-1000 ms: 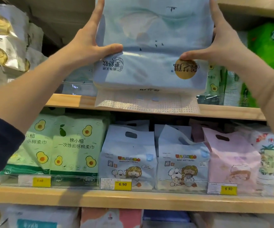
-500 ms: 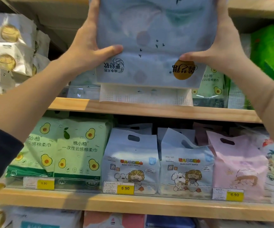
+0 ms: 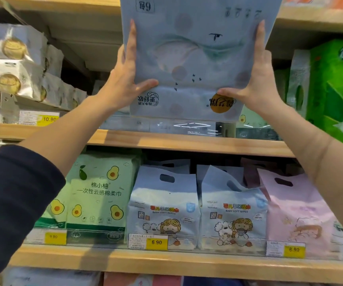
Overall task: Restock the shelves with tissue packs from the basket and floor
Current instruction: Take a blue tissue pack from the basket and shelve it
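Head view, shelving bay. I hold a large pale-blue plastic tissue pack (image 3: 199,58), printed upside down, between both hands. My left hand (image 3: 125,79) presses flat against its left edge with the thumb hooked across the front; my right hand (image 3: 257,83) mirrors it on the right edge. Each grip is thus closed on the pack, palms clamping it from the sides.

Compared with a second ago, the pack stands higher in the view: its lower edge, which then hung down over the front lip of the upper wooden shelf (image 3: 187,141), is now raised above the clear plastic shelf guard (image 3: 187,126), and the crimped seal strip that trailed below it is no longer visible. My hands have also slid up the sides, fingers now pointing straight up. I judge this to mean the pack is cleared to pass over the guard and go back into the gap between the cream packs with gold seals (image 3: 11,65) on the left and the bright green packs (image 3: 335,89) on the right.

The pack's top runs out of the view, so I cannot tell how much room remains under the shelf above. Below, the lower wooden shelf (image 3: 166,263) already carries avocado-print green packs (image 3: 98,193) and blue baby-wipe bags (image 3: 164,207) and looks full. The basket and the floor are out of view.
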Available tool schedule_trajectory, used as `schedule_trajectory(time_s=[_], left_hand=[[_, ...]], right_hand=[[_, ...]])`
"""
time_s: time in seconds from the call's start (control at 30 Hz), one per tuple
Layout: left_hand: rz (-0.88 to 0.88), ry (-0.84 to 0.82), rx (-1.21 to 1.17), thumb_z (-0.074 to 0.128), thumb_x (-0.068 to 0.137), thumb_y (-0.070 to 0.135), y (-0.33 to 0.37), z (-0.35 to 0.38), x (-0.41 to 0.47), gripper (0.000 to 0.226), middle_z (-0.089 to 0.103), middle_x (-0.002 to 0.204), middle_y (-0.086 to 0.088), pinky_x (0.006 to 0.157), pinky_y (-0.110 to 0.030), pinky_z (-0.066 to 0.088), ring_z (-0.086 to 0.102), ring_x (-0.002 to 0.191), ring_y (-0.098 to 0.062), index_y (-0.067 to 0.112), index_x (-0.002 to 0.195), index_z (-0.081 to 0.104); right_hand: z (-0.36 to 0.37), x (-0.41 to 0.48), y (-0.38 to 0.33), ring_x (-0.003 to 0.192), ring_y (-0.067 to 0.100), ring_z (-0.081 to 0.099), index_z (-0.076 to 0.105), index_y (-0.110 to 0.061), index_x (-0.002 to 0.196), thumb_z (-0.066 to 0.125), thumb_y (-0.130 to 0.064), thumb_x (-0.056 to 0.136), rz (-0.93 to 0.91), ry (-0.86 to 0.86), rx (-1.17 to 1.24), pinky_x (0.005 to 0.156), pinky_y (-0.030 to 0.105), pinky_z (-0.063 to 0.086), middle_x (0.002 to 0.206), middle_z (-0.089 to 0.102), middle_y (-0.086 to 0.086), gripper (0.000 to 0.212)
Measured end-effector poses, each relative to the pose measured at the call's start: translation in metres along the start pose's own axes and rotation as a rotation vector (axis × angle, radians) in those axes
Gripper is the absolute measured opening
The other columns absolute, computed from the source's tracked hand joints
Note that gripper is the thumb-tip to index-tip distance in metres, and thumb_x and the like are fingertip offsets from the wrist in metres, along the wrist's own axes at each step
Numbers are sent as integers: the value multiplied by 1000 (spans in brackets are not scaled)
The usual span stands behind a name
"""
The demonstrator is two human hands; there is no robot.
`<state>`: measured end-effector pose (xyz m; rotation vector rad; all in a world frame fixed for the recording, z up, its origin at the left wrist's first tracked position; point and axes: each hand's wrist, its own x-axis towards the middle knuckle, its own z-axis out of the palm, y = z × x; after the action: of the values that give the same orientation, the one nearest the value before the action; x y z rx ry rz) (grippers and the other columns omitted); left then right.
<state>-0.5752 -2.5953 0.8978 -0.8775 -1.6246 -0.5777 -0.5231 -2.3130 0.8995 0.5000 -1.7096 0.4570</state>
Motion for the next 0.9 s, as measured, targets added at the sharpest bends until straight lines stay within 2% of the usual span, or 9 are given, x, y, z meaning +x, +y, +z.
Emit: schedule_trajectory(time_s=[0.07,0.17,0.3,0.37,0.47,0.6,0.7,0.8,0.9], left_hand=[[10,-7,-3,69,82,25,-4,3,0,107,8,153,-23,115,-30,13,14,143,-29,-1,145,-14],[-9,-33,-16,69,83,23,-10,8,0,107,15,149,-22,114,-37,18,20,140,-30,4,146,-16],[-43,-73,-27,70,82,23,-21,19,-6,110,16,148,-23,113,-41,21,23,140,-33,7,146,-18],[-77,-101,-44,70,82,23,-27,28,-12,112,12,152,-21,114,-43,23,22,141,-32,12,146,-20],[-140,-136,-72,71,81,24,-36,37,-19,115,9,156,-16,114,-40,25,23,142,-27,19,145,-24],[-180,-165,-72,73,79,27,-46,44,-12,119,12,157,-13,113,-40,27,26,142,-27,24,144,-26],[-248,-240,-47,73,78,32,-53,47,-2,121,21,154,-16,111,-46,32,36,136,-33,33,141,-30],[-281,-287,26,73,77,34,-58,49,7,123,37,144,-24,99,-40,39,49,120,-40,27,141,-31],[-324,-347,79,73,78,34,-62,54,14,123,48,131,-30,88,-38,40,53,110,-43,24,140,-33]], right_hand=[[6,-1,2,122,19,38,-11,-10,148,84,-28,64,16,-2,16,106,39,30,135,33,18,128],[14,-4,7,121,25,41,-12,-11,148,85,-27,63,38,0,15,102,38,33,135,33,19,129],[26,-8,17,120,30,41,-13,-15,147,85,-30,62,45,-41,-2,101,43,35,135,33,20,131],[31,-12,23,113,30,44,-15,-19,147,85,-31,62,50,-75,-19,98,45,37,132,34,20,132],[39,-13,29,101,20,42,-17,-23,146,86,-31,60,70,-110,-16,95,42,38,125,35,18,134],[49,-7,40,97,21,43,-17,-26,146,87,-30,58,103,-127,-19,87,35,36,121,36,18,136],[56,0,49,102,23,43,-17,-30,146,87,-27,58,130,-160,-12,94,40,38,125,35,18,136],[60,11,54,108,28,44,-19,-30,145,87,-27,59,169,-240,-19,100,43,36,130,33,20,137],[66,20,61,132,38,33,-25,-36,142,85,-29,61,209,-332,-31,109,49,29,147,19,26,136]])
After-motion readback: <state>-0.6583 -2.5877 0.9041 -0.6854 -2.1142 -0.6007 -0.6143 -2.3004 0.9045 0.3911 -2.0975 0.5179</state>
